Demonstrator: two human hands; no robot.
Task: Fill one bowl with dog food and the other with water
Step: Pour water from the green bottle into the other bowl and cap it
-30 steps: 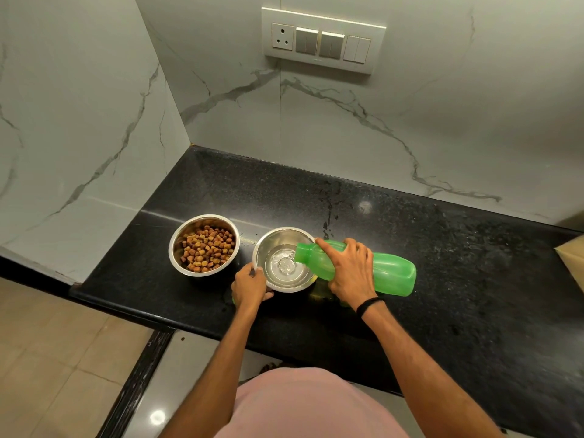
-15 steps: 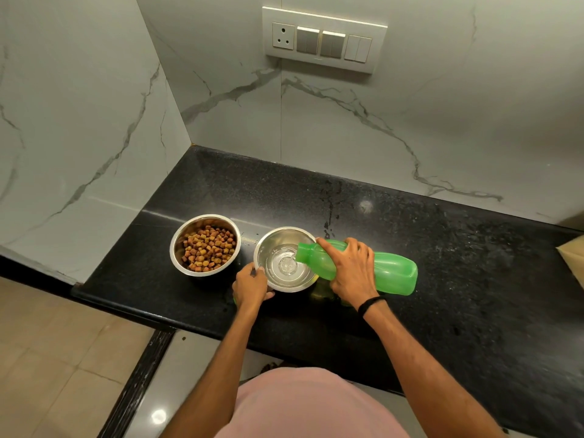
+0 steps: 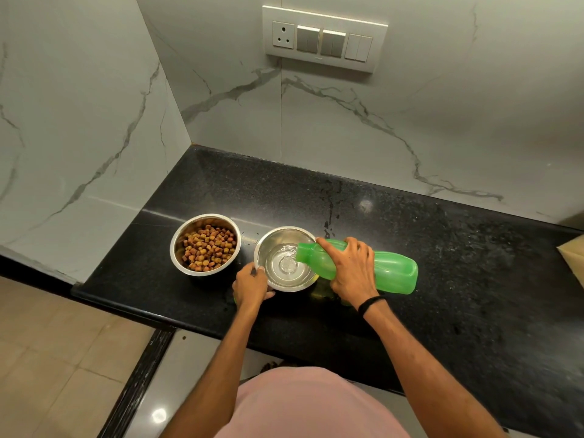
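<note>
Two steel bowls stand side by side on the black counter point(image 3: 410, 232). The left bowl point(image 3: 177, 245) is full of brown dog food point(image 3: 208, 248). The right bowl point(image 3: 275, 238) has water pooling in its bottom. My right hand point(image 3: 352, 271) grips a green plastic bottle point(image 3: 392, 271) tipped on its side, its open mouth over the right bowl, and water runs from it. My left hand point(image 3: 251, 284) holds the near-left rim of that bowl; something small and green shows just under this hand.
Marble walls close the counter on the left and at the back, with a switch panel point(image 3: 324, 39) on the back wall. A brown cardboard corner point(image 3: 573, 254) pokes in at the right edge. The counter's front edge runs just below my hands, tiled floor beyond.
Hardly anything has moved; the bottle stays tipped over the right bowl and water keeps running into it. My left hand stays at the rim.
</note>
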